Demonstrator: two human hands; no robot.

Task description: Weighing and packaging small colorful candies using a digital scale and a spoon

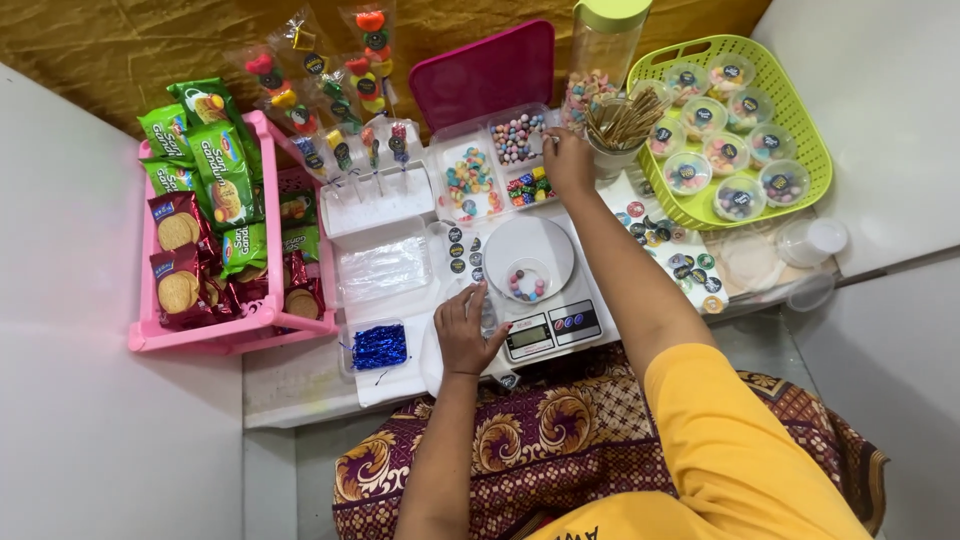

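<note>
My right hand (567,160) reaches into a clear divided box (490,170) of colourful candies, its fingers closed over the far right compartment; what they pinch is hidden. My left hand (463,330) rests flat on the white surface beside a white kitchen scale (545,300), fingers spread and holding nothing. On the scale's round plate sits a small clear cup (527,281) with a few candies in it.
A pink basket (235,330) of biscuit packets stands at the left. Wrapped lollipops (340,110) stand in a white holder. A green basket (790,120) of filled lidded cups is at the right, with a stick cup (620,125), jar (600,50), blue twist ties (380,346) and round stickers (690,265).
</note>
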